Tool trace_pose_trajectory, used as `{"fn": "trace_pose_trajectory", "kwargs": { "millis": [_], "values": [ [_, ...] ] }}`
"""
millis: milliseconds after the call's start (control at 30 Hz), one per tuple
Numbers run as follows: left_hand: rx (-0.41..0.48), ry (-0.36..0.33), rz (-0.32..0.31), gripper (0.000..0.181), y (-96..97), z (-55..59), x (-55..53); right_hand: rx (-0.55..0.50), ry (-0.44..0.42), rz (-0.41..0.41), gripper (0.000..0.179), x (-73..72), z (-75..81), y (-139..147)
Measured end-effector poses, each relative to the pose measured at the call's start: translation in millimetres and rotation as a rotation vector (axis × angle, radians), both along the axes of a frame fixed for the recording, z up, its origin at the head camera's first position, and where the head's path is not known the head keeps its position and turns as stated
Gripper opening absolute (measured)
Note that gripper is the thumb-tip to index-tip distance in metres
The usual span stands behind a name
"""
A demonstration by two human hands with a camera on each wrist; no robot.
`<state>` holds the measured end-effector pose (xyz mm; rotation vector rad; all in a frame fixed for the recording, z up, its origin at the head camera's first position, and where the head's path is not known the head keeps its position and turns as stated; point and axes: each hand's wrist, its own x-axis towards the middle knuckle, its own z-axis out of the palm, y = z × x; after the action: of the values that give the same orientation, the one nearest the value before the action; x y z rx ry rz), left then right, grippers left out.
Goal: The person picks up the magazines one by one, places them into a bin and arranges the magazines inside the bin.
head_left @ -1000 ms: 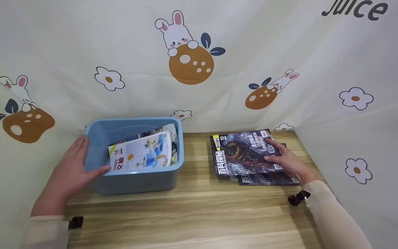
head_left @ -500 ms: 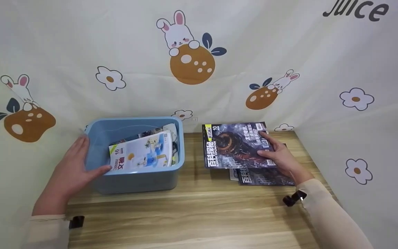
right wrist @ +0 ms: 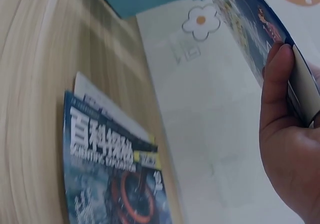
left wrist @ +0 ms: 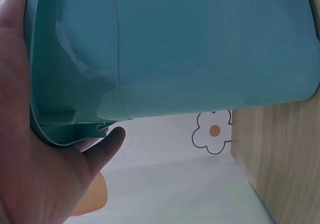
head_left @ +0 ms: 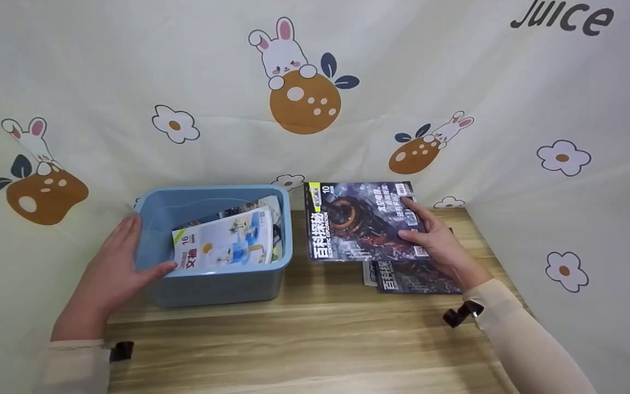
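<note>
My right hand [head_left: 439, 243] pinches a dark magazine [head_left: 356, 221] by its right edge, thumb on the cover and fingers beneath. The right wrist view shows this magazine [right wrist: 245, 23] raised off the table, level with the bin's side. Below it on the tabletop lies another magazine with the same cover [head_left: 410, 278], over a paler one [head_left: 369, 273] that mostly stays hidden. At the left, my left hand [head_left: 104, 268] grips the front left corner of a blue plastic bin [head_left: 219, 289] by its rim. Inside the bin, a white magazine with a beach picture [head_left: 227, 241] leans on top of others.
A wooden table [head_left: 293, 350] carries everything. Pale cloth [head_left: 205, 158] printed with rabbits, oranges and flowers hangs close behind the bin and down both sides. The bin's right rim [head_left: 286, 230] stands just left of the raised magazine.
My right hand has lifted the dark magazine off the matching one and carried it left and up toward the bin, uncovering more of the magazines below. My left hand keeps its place on the bin.
</note>
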<state>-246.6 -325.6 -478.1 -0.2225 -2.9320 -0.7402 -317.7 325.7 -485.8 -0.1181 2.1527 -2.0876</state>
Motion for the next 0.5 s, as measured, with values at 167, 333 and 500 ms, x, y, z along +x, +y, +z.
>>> {"fn": "trace_pose_trajectory", "kwargs": {
  "millis": [167, 333, 500],
  "values": [
    [-0.001, 0.006, -0.006, 0.133, 0.5, 0.4, -0.5, -0.017, 0.014, 0.017, 0.091, 3.9, 11.3, -15.3],
    [0.002, 0.017, -0.014, 0.132, 1.2, 1.5, 0.2, 0.003, 0.04, 0.034, 0.091, 5.6, 21.0, -33.2],
    [0.008, 0.02, -0.007, 0.133, 1.2, 0.9, 1.0, 0.02, 0.058, 0.05, 0.092, 5.5, 30.1, -51.8]
  ]
}}
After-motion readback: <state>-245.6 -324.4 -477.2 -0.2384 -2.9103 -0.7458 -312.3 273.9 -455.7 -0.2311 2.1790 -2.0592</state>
